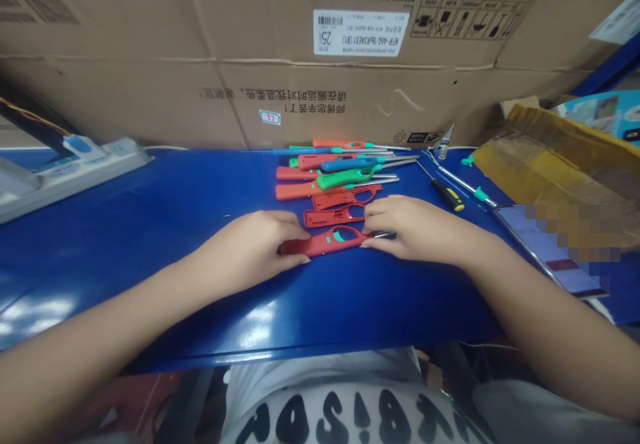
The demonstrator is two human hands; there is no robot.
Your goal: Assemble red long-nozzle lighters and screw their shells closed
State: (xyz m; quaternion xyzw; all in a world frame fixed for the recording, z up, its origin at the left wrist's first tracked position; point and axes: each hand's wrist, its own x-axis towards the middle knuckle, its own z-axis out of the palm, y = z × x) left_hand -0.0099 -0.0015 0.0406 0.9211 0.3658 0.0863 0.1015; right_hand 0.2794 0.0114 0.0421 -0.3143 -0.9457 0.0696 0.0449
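Note:
Between both hands, low over the blue table, is a red long-neck lighter (325, 243) with a teal trigger and a metal tube. My left hand (260, 241) pinches its handle end, the thumb in front and fingers behind. At the neck, where the tube begins, the fingers of my right hand (405, 227) are closed on it; they cover part of the tube. Just behind lie red lighter shell halves (327, 217), hollow side showing. Farther back is a pile of lighters, among them a green lighter (345, 177), an orange lighter (297, 191) and a blue lighter (350, 164).
A cardboard box (175, 104) stands along the table's back edge. At the left is a white power strip (100, 171). On the right are a yellow-black screwdriver (449, 194), a phone-like screen (545, 244) and a box with yellow tape (555, 164). The table's front edge (300, 351) is near my body.

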